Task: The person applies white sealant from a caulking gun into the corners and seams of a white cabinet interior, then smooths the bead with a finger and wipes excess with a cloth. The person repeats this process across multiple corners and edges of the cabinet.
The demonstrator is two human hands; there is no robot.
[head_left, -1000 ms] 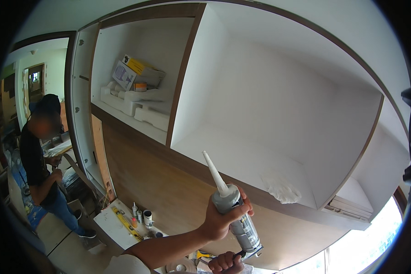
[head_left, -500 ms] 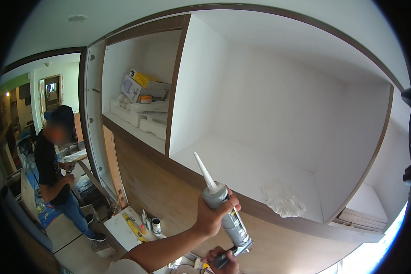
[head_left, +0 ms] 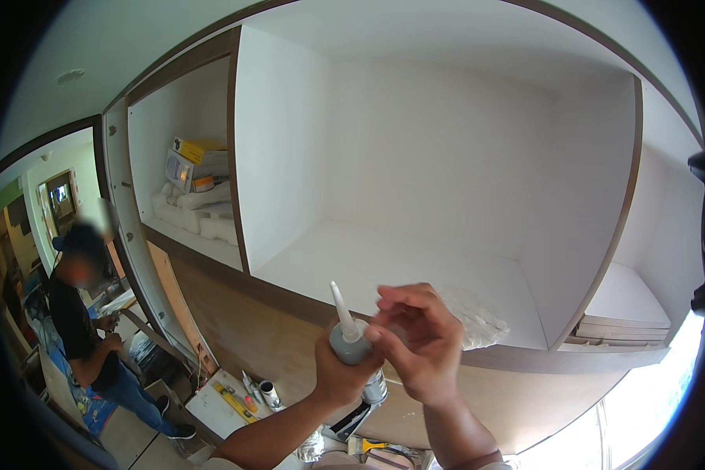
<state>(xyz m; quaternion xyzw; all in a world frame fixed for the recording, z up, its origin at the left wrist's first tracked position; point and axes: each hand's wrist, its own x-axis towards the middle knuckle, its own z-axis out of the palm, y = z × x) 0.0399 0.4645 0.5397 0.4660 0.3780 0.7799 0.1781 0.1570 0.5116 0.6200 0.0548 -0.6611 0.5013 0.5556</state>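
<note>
A caulking gun [head_left: 375,388] with a grey sealant cartridge stands tilted in front of the cabinet's lower edge. Its white tapered nozzle [head_left: 342,309] points up. My left hand [head_left: 338,377] is wrapped round the cartridge just below the nozzle. My right hand [head_left: 423,341] is raised beside the cartridge top, fingers curled but apart and nothing visible in them. Its thumb tip is close to the nozzle's base; whether it touches, I cannot tell. The gun's handle end hangs below my hands, partly hidden.
A white-lined cabinet [head_left: 439,157] spans the wall ahead, with crumpled plastic [head_left: 482,323] on its front edge. Boxes [head_left: 188,168] and foam pieces lie in the left compartment. Below are a yellow level [head_left: 233,401] and a paintbrush [head_left: 360,446]. A person [head_left: 86,329] stands at left.
My right hand has left the gun's handle and come up beside the nozzle. The gun has moved lower, nozzle still up, in my left hand. The view has shifted right.
</note>
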